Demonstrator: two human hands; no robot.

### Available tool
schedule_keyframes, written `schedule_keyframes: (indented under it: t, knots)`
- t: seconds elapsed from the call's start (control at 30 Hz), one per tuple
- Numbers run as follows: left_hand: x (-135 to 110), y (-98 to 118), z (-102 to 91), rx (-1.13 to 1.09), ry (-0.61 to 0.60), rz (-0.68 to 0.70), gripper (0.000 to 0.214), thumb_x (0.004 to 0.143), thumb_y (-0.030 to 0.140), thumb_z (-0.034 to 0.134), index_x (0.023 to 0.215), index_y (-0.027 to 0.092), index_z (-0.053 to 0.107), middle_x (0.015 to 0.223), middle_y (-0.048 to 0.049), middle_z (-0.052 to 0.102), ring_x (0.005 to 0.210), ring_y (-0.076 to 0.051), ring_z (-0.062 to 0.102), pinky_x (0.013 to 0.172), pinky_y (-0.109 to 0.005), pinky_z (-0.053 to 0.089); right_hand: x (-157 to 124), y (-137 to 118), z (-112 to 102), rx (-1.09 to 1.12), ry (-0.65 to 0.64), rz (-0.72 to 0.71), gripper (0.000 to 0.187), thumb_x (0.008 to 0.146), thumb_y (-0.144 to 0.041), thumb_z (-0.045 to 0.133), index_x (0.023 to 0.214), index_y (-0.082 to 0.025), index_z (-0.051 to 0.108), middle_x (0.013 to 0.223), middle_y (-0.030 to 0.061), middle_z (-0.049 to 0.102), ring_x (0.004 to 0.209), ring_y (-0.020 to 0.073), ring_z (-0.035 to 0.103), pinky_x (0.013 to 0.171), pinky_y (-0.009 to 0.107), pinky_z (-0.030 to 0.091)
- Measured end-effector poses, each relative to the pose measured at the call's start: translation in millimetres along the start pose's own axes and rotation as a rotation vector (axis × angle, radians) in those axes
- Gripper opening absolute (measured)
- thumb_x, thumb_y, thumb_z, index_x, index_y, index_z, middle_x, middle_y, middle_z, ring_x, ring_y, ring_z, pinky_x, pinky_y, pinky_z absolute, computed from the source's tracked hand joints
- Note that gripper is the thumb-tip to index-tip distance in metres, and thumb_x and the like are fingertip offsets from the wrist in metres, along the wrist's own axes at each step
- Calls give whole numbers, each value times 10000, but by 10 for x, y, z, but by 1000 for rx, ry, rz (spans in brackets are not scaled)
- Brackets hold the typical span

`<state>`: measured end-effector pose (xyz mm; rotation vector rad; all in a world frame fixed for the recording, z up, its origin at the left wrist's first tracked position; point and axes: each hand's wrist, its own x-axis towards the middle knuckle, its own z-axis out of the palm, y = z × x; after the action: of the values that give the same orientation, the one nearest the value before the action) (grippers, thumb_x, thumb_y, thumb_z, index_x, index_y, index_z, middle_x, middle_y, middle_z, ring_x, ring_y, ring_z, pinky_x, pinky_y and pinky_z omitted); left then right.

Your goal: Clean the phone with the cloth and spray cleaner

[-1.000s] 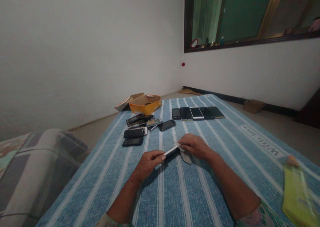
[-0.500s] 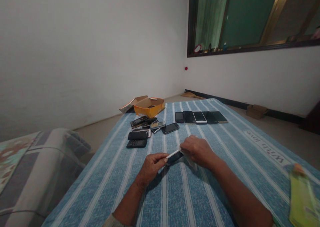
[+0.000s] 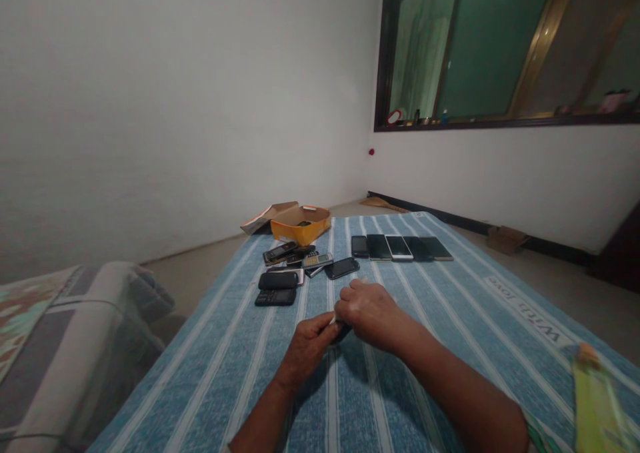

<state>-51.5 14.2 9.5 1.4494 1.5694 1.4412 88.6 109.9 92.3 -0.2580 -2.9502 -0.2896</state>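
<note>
My left hand is closed on the near end of a small dark phone, of which only a sliver shows between my hands. My right hand lies over the phone's far end with its fingers curled down around it, touching my left fingertips. Whatever sits under the right palm is hidden. Both hands hover just above the blue striped sheet, a little nearer to me than a loose pile of old phones.
A neat row of smartphones lies further back on the sheet. An open orange box stands at its far left corner. A yellow-green object lies at the near right, folded bedding at the left, and a cardboard box on the floor.
My right hand slid left along the phone and now covers it; the grey cloth under it earlier is out of sight. The view tilted up slightly.
</note>
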Motion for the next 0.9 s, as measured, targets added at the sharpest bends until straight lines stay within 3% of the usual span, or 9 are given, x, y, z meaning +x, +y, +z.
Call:
schedule_keyframes:
  t: [0.23,0.4,0.57,0.73,0.9]
  knots:
    - [-11,-45,-4,-24,-2,3,359,855,412,620,1011,143,799,833,-58,724,772,-202,612,712,-285,463,-156,325,-50,123,56,98,171,948,-172,566,908,-184,731,861,60,678,789,179,597,609,272,324]
    - [-8,-37,-12,-3,6,13,361,857,401,618,1022,140,806,797,-62,721,755,-210,622,705,-303,462,-245,539,116,487,222,118,107,897,-149,626,882,-177,729,835,29,670,785,150,609,708,247,393]
    - [-24,-9,-8,-33,41,8,347,841,415,647,992,151,815,829,-71,738,794,-227,643,753,-319,484,-247,545,232,745,314,131,129,903,-140,600,912,-175,724,821,17,673,766,141,620,720,236,428]
    - [-24,-21,32,-95,37,14,364,848,429,645,1044,165,801,916,-83,759,883,-252,668,821,-337,504,-222,440,154,486,313,108,128,917,-149,579,848,-162,686,806,37,649,770,156,588,698,252,386]
    - [-9,-32,56,-35,58,62,330,875,385,604,1015,158,798,864,-77,749,903,-263,668,879,-362,493,-153,275,-72,155,190,106,134,923,-158,560,860,-169,678,839,52,663,785,173,580,641,279,313]
